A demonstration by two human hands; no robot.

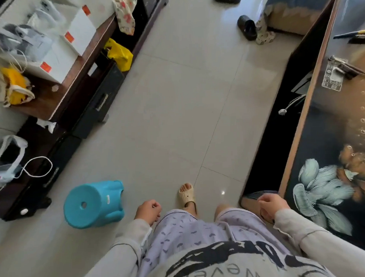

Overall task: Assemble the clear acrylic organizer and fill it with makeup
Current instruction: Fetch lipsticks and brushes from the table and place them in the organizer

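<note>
Hands hang idle at the bottom of the frame. The left hand (148, 211) has loosely curled fingers and holds nothing. The right hand (271, 205) is the same, slack and empty, just beside the corner of the table with the dark fish-and-flower cover (324, 185) that runs up the right edge. Between the hands, one foot in a beige slipper (186, 195) stands on the pale tile floor (186, 96).

A blue plastic stool (93, 203) lies tipped on its side at lower left, near the left hand but apart from it. At upper left a dark wooden table (43, 99) carries white boxes with orange labels (81, 31), crumpled clear plastic bags (23, 38) and a yellow bag (14, 86). I cannot tell whether the acrylic organizer is among those packages. A black slipper (247, 26) sits on the floor at upper right.
</note>
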